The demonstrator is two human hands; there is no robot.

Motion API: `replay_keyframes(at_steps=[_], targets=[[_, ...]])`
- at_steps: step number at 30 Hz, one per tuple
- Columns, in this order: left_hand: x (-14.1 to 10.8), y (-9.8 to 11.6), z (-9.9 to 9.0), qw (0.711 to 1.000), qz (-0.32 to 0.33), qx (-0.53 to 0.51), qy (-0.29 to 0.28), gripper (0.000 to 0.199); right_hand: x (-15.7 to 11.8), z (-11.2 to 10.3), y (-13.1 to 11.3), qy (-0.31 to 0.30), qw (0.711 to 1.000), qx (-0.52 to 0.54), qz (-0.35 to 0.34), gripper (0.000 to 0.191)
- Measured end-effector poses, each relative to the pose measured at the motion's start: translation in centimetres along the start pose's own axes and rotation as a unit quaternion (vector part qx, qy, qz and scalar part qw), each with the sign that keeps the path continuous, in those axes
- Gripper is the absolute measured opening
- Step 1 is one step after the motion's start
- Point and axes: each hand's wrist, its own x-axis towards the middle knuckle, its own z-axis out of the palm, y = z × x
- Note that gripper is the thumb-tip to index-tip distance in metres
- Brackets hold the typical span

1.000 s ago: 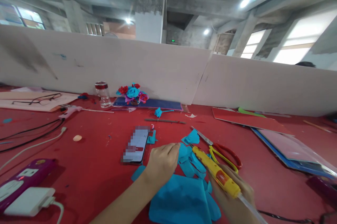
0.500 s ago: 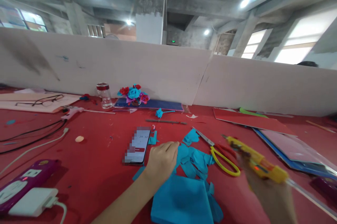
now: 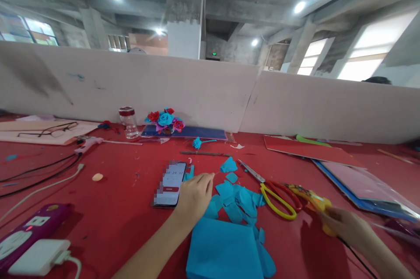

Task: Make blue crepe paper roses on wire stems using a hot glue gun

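Observation:
My left hand (image 3: 196, 192) is closed, thumb and fingers pinched together, beside the right edge of a phone (image 3: 171, 187); whatever it may hold is too small or hidden to make out. At the right, my right hand (image 3: 348, 223) grips a yellow hot glue gun (image 3: 316, 202), its nozzle toward the scissors and its black cord trailing down. The scissors (image 3: 278, 200), with red and yellow handles, lie slightly spread on the red table. Cut pieces of blue crepe paper (image 3: 241, 200) are scattered between the hands, in front of a blue paper stack (image 3: 225, 248).
Behind stand a bouquet of paper flowers (image 3: 166, 120), a glass jar (image 3: 129, 122) and a single blue flower (image 3: 197, 142). A thin stick (image 3: 205, 153) lies nearer. On the left are a pink glue gun (image 3: 88, 143) and a purple power strip (image 3: 36, 226); on the right, plastic-wrapped sheets (image 3: 361, 187).
My right hand has turned the yellow glue gun and lowered it close to the table beside the scissors. My left hand has shifted slightly left, still pinched.

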Motion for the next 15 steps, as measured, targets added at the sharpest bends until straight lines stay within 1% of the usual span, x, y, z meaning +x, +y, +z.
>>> replay_keyframes(at_steps=[1,2,3,4,5,6,7,8,9,10,12,15], targets=[[0.1,0.0,-0.1,1.0,-0.001,0.002,0.003,0.02,-0.7,0.2,-1.3,-0.033,0.996,-0.083,-0.017,0.017],[0.2,-0.1,-0.2,1.0,0.0,0.003,0.006,0.02,-1.6,0.5,-3.2,-0.024,0.991,-0.105,-0.078,0.015],[0.2,-0.1,-0.3,1.0,0.001,0.005,0.009,0.02,-2.7,1.0,-5.5,-0.032,0.984,-0.097,-0.147,0.021],[0.3,-0.2,-0.3,1.0,0.0,0.008,0.009,0.02,-3.9,1.7,-8.0,-0.06,0.973,-0.079,-0.207,0.024],[0.3,-0.2,-0.3,1.0,-0.002,0.011,0.009,0.02,-5.2,2.6,-10.7,-0.123,0.957,-0.056,-0.258,0.026],[0.4,-0.3,-0.3,1.0,-0.004,0.014,0.008,0.02,-6.4,3.5,-13.3,-0.219,0.925,-0.035,-0.31,0.028],[0.4,-0.4,-0.3,1.0,-0.007,0.017,0.007,0.021,-7.4,4.6,-15.6,-0.291,0.89,-0.023,-0.351,0.031],[0.4,-0.5,-0.2,1.0,-0.011,0.022,0.006,0.021,-8.3,5.7,-17.6,-0.328,0.868,-0.021,-0.371,0.033],[0.4,-0.5,-0.2,1.0,-0.012,0.026,0.006,0.021,-8.9,6.8,-19.0,-0.355,0.856,-0.033,-0.376,0.033],[0.4,-0.6,-0.2,0.999,-0.012,0.03,0.006,0.021,-9.2,7.8,-20.1,-0.368,0.854,-0.039,-0.366,0.03],[0.3,-0.6,-0.1,0.999,-0.01,0.035,0.005,0.02,-9.3,9.8,-21.0,-0.385,0.856,-0.022,-0.345,0.025],[0.3,-0.6,0.0,0.999,-0.003,0.034,0.003,0.02,-8.9,11.8,-20.8,-0.397,0.854,-0.011,-0.337,0.022]])
